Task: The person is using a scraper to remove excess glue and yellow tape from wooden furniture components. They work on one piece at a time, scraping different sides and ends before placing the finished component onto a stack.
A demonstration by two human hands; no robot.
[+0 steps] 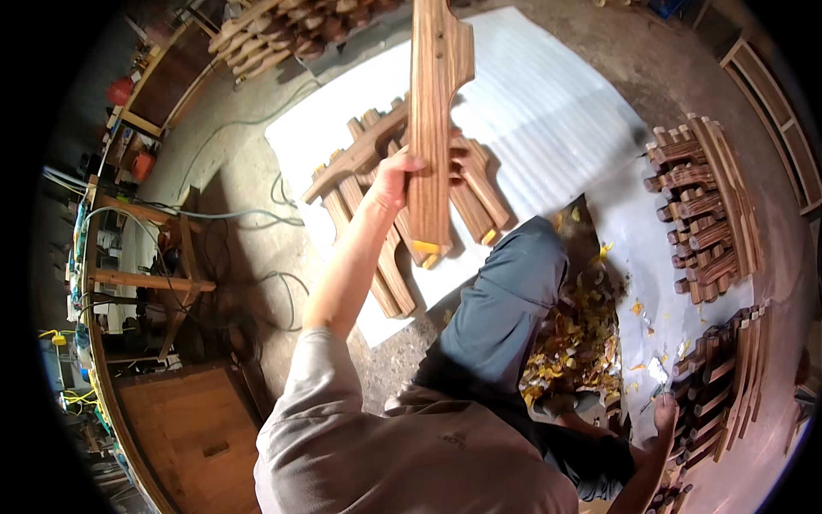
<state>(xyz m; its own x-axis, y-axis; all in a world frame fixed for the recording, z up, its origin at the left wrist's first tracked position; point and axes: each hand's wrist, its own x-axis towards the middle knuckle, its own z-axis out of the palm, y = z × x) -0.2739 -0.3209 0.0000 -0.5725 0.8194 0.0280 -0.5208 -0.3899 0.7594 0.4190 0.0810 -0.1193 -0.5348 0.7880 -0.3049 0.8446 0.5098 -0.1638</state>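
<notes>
My left hand (pixel 393 181) grips a long brown wooden piece with a notched side (pixel 431 111), raised upright before me. Its thumb lies on the front face, and darker fingers show at the far edge. Below the raised part, several similar shaped wooden pieces (pixel 349 163) lie on a white sheet (pixel 535 77), some with yellow ends. At the lower right, in shade, what looks like my right hand (pixel 664 413) is beside stacked dark wood strips (pixel 715 377); its fingers are too unclear to read. A small white object (pixel 658 370) lies just beyond that hand.
Stacked wooden parts (pixel 698 214) stand at the right, with another pile (pixel 282 30) at the back. Yellow leaves and scraps (pixel 574 343) cover the ground beside my bent knee (pixel 531 248). Hoses (pixel 257 214) cross the floor near a wooden workbench frame (pixel 141 278) on the left.
</notes>
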